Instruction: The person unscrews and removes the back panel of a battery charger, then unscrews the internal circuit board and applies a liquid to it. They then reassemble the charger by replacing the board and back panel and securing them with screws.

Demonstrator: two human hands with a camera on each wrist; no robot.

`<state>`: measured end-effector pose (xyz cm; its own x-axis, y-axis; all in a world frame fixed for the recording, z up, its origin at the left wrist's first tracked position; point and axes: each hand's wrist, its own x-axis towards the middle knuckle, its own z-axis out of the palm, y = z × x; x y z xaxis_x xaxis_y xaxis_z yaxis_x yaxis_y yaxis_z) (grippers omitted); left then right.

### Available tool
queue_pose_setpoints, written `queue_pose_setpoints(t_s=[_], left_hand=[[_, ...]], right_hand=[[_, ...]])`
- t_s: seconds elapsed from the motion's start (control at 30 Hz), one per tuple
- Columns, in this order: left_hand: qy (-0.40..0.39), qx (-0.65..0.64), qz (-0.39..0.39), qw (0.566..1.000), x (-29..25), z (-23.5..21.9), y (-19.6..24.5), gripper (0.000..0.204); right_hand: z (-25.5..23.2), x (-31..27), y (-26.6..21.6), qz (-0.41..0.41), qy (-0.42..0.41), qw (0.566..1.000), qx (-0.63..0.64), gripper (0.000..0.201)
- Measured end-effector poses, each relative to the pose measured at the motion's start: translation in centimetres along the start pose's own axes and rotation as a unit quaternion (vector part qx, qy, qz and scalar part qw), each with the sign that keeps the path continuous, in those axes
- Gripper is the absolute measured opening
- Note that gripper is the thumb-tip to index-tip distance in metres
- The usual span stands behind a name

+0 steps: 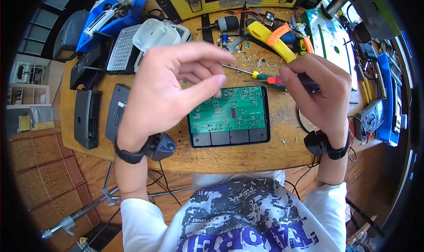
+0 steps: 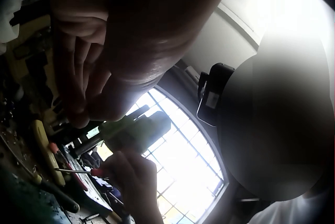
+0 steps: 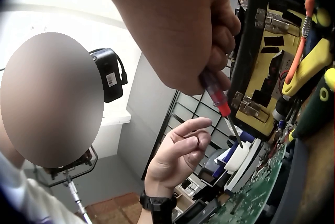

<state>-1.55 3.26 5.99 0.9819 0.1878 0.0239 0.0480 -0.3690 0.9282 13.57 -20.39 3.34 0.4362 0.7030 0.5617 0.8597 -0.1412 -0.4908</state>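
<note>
The left hand [image 1: 165,88] hovers over the upper left of a green circuit board [image 1: 229,113] in a black casing [image 1: 229,138]. Its fingers and thumb are loosely bent, with no object visible between them; the right wrist view shows this hand [image 3: 178,156] with the thumb near the bent fingers. Right of the board, the right hand [image 1: 324,91] grips a small screwdriver with a red collar [image 1: 271,80]. Its thin shaft [image 3: 234,131] points away from the fist and touches nothing visible.
Another screwdriver [image 1: 240,70] lies behind the board among small scraps. Yellow-handled cutters [image 1: 274,40], a multimeter [image 1: 370,116] and a blue bin [image 1: 391,97] are at the right. Black casings [image 1: 86,117] and a blue tray [image 1: 128,20] are at the left.
</note>
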Motion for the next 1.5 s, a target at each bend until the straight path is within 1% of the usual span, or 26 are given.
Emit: queue_pose_setpoints(t_s=[0.07, 0.13, 0.2, 0.27, 0.3, 0.33, 0.37, 0.43, 0.47, 0.57, 0.67, 0.77, 0.9, 1.17, 1.27, 1.5], left_hand=[[-0.018, -0.068, -0.055, 0.996, 0.0, 1.0, -0.8, 0.024], [-0.009, -0.085, -0.058, 0.995, -0.3, 1.5, -1.6, 0.021], [-0.003, -0.1, -0.06, 0.993, -0.3, 1.8, -2.6, 0.018], [0.025, -0.145, -0.038, 0.988, -0.3, 1.8, -3.8, 0.016], [0.022, -0.145, -0.038, 0.989, -0.3, 1.9, -4.0, 0.016], [0.023, -0.187, -0.051, 0.981, -0.4, 2.0, -4.2, 0.015], [0.024, -0.228, -0.065, 0.971, -0.4, 2.0, -4.4, 0.015], [0.01, -0.25, -0.074, 0.965, -0.4, 1.8, -4.6, 0.015], [-0.001, -0.271, -0.081, 0.959, -0.4, 1.7, -4.6, 0.015], [-0.014, -0.302, -0.076, 0.95, -0.3, 1.8, -5.0, 0.014], [-0.021, -0.311, -0.063, 0.948, -0.4, 2.1, -5.1, 0.013], [-0.029, -0.315, -0.049, 0.947, -0.4, 2.3, -5.2, 0.012], [-0.018, -0.315, -0.04, 0.948, -0.3, 2.3, -5.3, 0.012], [-0.026, -0.305, -0.045, 0.951, -0.4, 2.3, -5.3, 0.013], [-0.029, -0.305, -0.047, 0.951, -0.3, 2.2, -5.4, 0.014], [-0.031, -0.32, -0.049, 0.945, -0.3, 2.4, -5.4, 0.013]], right_hand=[[-0.2, 0.0, 0.1, 0.0, 0.003, 1.0, 0.001, 0.013], [-0.5, 0.0, 0.0, -0.01, 0.0, 1.0, -0.007, 0.01], [-0.8, 0.0, 0.0, -0.003, 0.005, 1.0, 0.002, 0.01], [-1.0, -0.1, -0.2, 0.005, 0.011, 1.0, 0.011, 0.01], [-1.1, -0.1, -0.4, 0.023, 0.012, 0.999, 0.019, 0.01], [-1.2, -0.1, -0.5, 0.04, 0.013, 0.999, 0.029, 0.01], [-1.2, -0.1, -0.5, 0.042, 0.013, 0.999, 0.028, 0.01], [-1.1, 0.0, -0.5, 0.058, 0.006, 0.997, 0.053, 0.012], [-1.4, 0.0, -0.3, 0.056, -0.013, 0.998, 0.026, 0.013], [-1.2, -0.1, -0.5, 0.054, -0.006, 0.998, 0.03, 0.015], [-1.0, -0.2, -0.4, 0.049, -0.004, 0.997, 0.055, 0.016], [-0.8, -0.2, -0.4, 0.039, 0.003, 0.997, 0.059, 0.017], [-1.0, -0.2, -0.4, 0.032, 0.006, 0.998, 0.045, 0.017], [-0.8, -0.2, -0.3, 0.027, 0.004, 0.999, 0.023, 0.017], [-0.4, -0.3, -0.2, 0.023, 0.021, 0.998, 0.047, 0.017], [-0.5, -0.3, -0.6, 0.032, 0.014, 0.998, 0.047, 0.016]])
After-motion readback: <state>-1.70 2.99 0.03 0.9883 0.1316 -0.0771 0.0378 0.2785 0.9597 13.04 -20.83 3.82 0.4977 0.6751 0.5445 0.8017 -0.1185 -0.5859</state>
